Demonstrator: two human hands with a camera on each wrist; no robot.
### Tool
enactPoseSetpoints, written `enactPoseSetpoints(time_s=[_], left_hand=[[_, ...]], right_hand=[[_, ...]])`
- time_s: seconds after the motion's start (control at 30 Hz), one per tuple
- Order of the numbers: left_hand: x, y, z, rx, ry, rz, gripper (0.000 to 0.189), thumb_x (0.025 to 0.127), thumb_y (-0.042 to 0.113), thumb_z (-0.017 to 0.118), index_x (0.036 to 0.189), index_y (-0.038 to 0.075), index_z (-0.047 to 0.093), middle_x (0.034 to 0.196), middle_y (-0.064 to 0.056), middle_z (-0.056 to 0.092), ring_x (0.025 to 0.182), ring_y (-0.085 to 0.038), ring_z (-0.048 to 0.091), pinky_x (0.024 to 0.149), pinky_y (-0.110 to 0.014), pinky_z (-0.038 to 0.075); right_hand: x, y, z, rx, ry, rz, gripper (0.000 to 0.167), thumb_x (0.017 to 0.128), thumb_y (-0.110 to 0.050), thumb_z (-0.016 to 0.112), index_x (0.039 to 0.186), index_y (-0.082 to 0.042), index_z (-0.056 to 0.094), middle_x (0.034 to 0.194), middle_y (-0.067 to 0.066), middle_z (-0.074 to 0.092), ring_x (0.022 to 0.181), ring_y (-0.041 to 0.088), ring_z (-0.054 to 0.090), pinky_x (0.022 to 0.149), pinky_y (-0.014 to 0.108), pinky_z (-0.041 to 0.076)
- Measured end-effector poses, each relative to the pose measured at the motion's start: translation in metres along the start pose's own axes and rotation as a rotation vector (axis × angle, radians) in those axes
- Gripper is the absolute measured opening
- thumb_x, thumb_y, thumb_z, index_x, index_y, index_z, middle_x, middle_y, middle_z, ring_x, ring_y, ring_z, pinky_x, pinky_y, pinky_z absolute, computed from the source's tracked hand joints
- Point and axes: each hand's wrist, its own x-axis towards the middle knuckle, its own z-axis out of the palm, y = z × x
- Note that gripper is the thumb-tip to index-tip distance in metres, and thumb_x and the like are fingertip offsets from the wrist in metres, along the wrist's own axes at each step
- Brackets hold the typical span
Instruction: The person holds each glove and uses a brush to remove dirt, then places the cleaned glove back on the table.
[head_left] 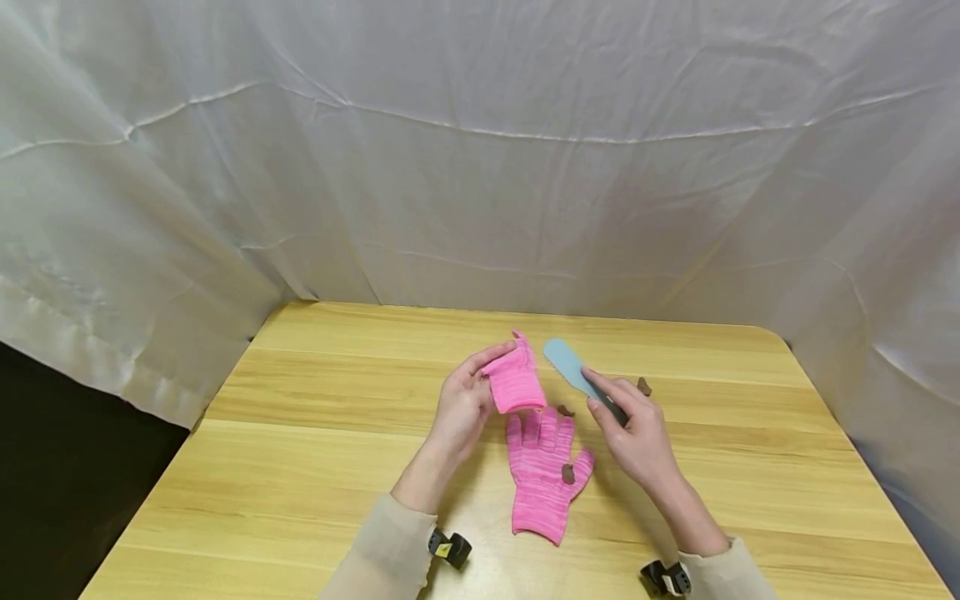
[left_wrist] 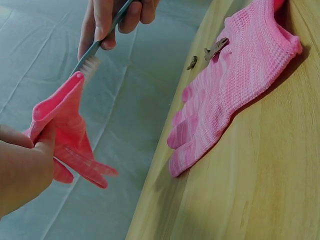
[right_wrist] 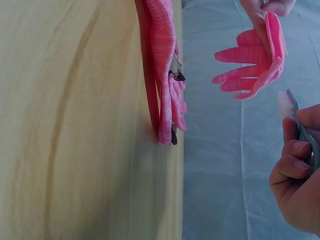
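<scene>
Left fingers [head_left: 487, 359] hold raised glove [head_left: 517, 386]; right fingers [head_left: 613, 387] grip brush [head_left: 566, 364]. Loose left hold could drop glove if bristles [left_wrist: 90, 68] drag; low right fingers might knock brown lump [head_left: 567, 474] below.

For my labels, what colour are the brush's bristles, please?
White bristles, clearest in the left wrist view.

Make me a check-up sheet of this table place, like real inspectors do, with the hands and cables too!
Surface: wooden table, light with visible grain.
Job's things: raised pink glove; lying pink glove; blue-grey brush with white bristles.
Clutter: three brown bits, one on the lying pink glove, one by its fingertips, one farther right on the table.
Hands: left hand grips the raised pink glove; right hand grips the brush.
Cables: nothing seen.
Surroundings: pale fabric hangs behind the table.
</scene>
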Motion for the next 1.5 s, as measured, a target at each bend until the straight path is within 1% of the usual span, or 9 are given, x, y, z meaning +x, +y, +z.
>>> enactPoseSetpoints(time_s=[0.23, 0.57, 0.73, 0.93, 1.07, 1.2, 1.33, 1.43, 1.5], left_hand=[[0.001, -0.003, 0.000, 0.015, -0.018, 0.056, 0.064, 0.086, -0.026, 0.047, 0.148, -0.010, 0.043, 0.156, -0.023, 0.047, 0.139, -0.030, 0.052, 0.108, -0.030, 0.051], [0.001, -0.005, 0.002, 0.054, 0.031, 0.169, 0.050, 0.091, -0.022, 0.053, 0.141, -0.014, 0.049, 0.148, -0.028, 0.053, 0.136, -0.030, 0.055, 0.111, -0.031, 0.049], [0.001, -0.008, 0.001, 0.240, 0.108, 0.274, 0.043, 0.090, -0.019, 0.060, 0.131, -0.009, 0.064, 0.141, -0.021, 0.062, 0.127, -0.031, 0.062, 0.105, -0.030, 0.053], [0.003, -0.010, -0.002, 0.514, 0.160, 0.501, 0.031, 0.088, -0.013, 0.069, 0.114, 0.001, 0.076, 0.130, -0.010, 0.069, 0.119, -0.028, 0.065, 0.098, -0.027, 0.057], [0.003, -0.009, -0.004, 0.601, 0.170, 0.602, 0.022, 0.087, -0.008, 0.076, 0.105, 0.004, 0.080, 0.127, -0.009, 0.070, 0.117, -0.032, 0.063, 0.092, -0.028, 0.059], [0.002, -0.007, -0.005, 0.723, 0.224, 0.649, 0.016, 0.084, 0.000, 0.081, 0.098, 0.009, 0.083, 0.140, -0.009, 0.064, 0.140, -0.032, 0.043, 0.125, -0.046, 0.028], [0.002, -0.004, -0.007, 0.879, 0.263, 0.692, 0.015, 0.083, 0.004, 0.083, 0.093, 0.015, 0.084, 0.155, -0.003, 0.053, 0.153, -0.030, 0.019, 0.121, -0.064, 0.004], [0.003, -0.003, -0.010, 0.894, 0.209, 0.738, 0.016, 0.084, 0.000, 0.081, 0.094, 0.012, 0.084, 0.150, -0.004, 0.059, 0.150, -0.030, 0.034, 0.124, -0.061, 0.012], [0.004, -0.003, -0.012, 0.882, 0.164, 0.774, 0.016, 0.085, -0.003, 0.080, 0.096, 0.008, 0.083, 0.139, -0.008, 0.067, 0.138, -0.030, 0.053, 0.124, -0.050, 0.031]], right_hand=[[0.000, -0.001, 0.000, -0.003, -0.003, 0.017, 0.041, 0.097, 0.002, 0.068, 0.136, -0.010, 0.070, 0.116, 0.010, 0.073, 0.088, 0.011, 0.056, 0.072, 0.011, 0.045], [0.000, 0.000, 0.000, 0.005, 0.003, 0.003, 0.041, 0.096, 0.002, 0.069, 0.136, -0.010, 0.070, 0.115, 0.010, 0.073, 0.086, 0.011, 0.056, 0.070, 0.012, 0.045], [0.000, 0.000, 0.001, 0.009, 0.002, 0.004, 0.041, 0.096, 0.002, 0.069, 0.136, -0.010, 0.070, 0.114, 0.009, 0.073, 0.085, 0.011, 0.055, 0.069, 0.012, 0.045], [0.000, 0.001, 0.000, 0.004, -0.003, 0.008, 0.041, 0.097, 0.002, 0.068, 0.136, -0.011, 0.070, 0.115, 0.009, 0.073, 0.087, 0.011, 0.056, 0.071, 0.012, 0.044], [0.000, 0.001, 0.000, 0.002, -0.007, 0.008, 0.042, 0.097, 0.002, 0.068, 0.137, -0.011, 0.069, 0.116, 0.010, 0.073, 0.087, 0.011, 0.056, 0.071, 0.012, 0.045], [-0.001, 0.001, 0.000, 0.003, -0.009, 0.010, 0.042, 0.097, 0.001, 0.068, 0.137, -0.011, 0.069, 0.115, 0.009, 0.073, 0.086, 0.011, 0.056, 0.070, 0.012, 0.045], [-0.001, 0.002, 0.001, 0.004, -0.008, 0.009, 0.042, 0.097, 0.002, 0.069, 0.137, -0.011, 0.069, 0.114, 0.009, 0.073, 0.084, 0.011, 0.055, 0.068, 0.013, 0.044], [-0.001, 0.002, 0.001, 0.004, -0.007, 0.005, 0.042, 0.096, 0.002, 0.069, 0.136, -0.011, 0.069, 0.113, 0.009, 0.073, 0.083, 0.011, 0.055, 0.066, 0.014, 0.044], [-0.001, 0.002, 0.001, 0.005, -0.007, 0.002, 0.042, 0.096, 0.002, 0.069, 0.136, -0.011, 0.070, 0.113, 0.009, 0.073, 0.082, 0.011, 0.055, 0.066, 0.015, 0.045]])
